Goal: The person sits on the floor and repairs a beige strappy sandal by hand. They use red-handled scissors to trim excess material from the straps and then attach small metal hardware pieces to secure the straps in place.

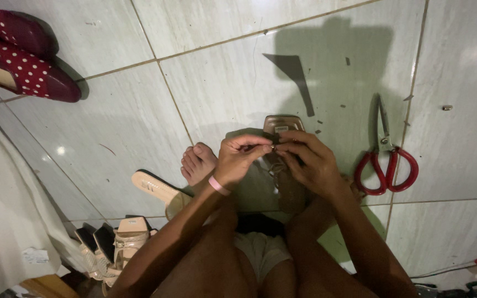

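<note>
I look down at a brown flat sandal [284, 126] resting on my lap and knees, its square toe pointing away from me. My left hand [240, 158], with a pink band at the wrist, pinches a small part of the sandal's strap between thumb and fingers. My right hand [311, 161] meets it from the right, its fingertips closed on the same small spot near the sandal's front. Both hands cover most of the sandal's straps. My bare foot [197, 161] rests on the tiled floor just left of the hands.
Red-handled scissors [386, 160] lie on the floor to the right. A dark strip of material [296, 74] lies beyond the sandal. A beige sandal [158, 189] sits by my foot, more sandals [118, 243] at lower left, red polka-dot shoes [20, 55] at upper left, white cloth [1, 209] at left.
</note>
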The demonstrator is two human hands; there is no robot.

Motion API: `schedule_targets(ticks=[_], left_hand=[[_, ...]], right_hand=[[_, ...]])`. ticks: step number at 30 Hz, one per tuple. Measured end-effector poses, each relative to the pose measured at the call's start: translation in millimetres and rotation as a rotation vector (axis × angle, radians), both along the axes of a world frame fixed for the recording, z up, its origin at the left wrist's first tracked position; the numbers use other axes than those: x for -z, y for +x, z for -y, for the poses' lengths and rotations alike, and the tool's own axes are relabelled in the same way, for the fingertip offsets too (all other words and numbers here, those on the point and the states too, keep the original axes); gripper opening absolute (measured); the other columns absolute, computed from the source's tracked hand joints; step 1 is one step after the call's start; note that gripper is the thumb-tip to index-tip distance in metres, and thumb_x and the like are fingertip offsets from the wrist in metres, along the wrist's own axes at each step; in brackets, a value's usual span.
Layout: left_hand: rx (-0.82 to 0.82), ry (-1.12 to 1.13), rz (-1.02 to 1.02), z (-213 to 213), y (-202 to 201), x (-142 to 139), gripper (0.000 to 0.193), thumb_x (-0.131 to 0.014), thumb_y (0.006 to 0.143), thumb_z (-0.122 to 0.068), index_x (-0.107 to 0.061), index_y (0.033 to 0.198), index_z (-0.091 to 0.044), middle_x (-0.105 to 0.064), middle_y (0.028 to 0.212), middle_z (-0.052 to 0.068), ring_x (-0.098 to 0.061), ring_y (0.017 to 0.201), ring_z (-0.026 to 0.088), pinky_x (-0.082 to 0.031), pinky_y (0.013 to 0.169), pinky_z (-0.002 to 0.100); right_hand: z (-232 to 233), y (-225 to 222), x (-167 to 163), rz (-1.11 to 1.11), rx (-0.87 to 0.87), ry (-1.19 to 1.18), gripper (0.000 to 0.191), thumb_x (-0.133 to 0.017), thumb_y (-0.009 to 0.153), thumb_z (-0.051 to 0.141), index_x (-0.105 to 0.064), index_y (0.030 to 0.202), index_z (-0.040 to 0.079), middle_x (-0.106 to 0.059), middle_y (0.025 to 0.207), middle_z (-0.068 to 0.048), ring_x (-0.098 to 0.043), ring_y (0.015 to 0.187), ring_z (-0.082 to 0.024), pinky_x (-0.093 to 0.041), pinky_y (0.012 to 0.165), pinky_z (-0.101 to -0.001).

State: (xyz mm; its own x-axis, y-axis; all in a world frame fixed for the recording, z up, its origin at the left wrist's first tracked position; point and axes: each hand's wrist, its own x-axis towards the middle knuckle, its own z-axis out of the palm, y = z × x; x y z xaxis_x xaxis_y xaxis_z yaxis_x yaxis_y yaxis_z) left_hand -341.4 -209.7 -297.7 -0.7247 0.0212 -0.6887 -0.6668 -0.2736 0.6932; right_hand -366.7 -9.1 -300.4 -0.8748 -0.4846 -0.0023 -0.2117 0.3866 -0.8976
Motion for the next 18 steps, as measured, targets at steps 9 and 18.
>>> schedule_targets(ticks=[9, 18], left_hand=[[0.027, 0.036, -0.003, 2.7, -2.0, -0.6, 0.012, -0.078, 0.089, -0.001, -0.079, 0.1, -0.003, -0.079, 0.095, 0.004, -0.071, 0.084, 0.007, -0.058, 0.076, 0.022], [0.051, 0.019, -0.039, 4.2, -2.5, -2.5, 0.012, -0.079, 0.09, -0.002, -0.079, 0.101, -0.004, -0.079, 0.096, 0.006, -0.072, 0.084, 0.009, -0.059, 0.077, 0.023]], right_hand=[[0.4, 1.4, -1.4, -0.01, -0.004, -0.009, 0.024, -0.083, 0.084, -0.002, -0.071, 0.105, 0.001, -0.069, 0.122, -0.011, -0.071, 0.107, -0.023, -0.062, 0.091, -0.0325], [1.4, 1.5, -1.4, -0.015, -0.005, -0.009, 0.023, -0.083, 0.085, -0.002, -0.071, 0.105, 0.001, -0.069, 0.122, -0.011, -0.072, 0.107, -0.023, -0.062, 0.09, -0.0318]])
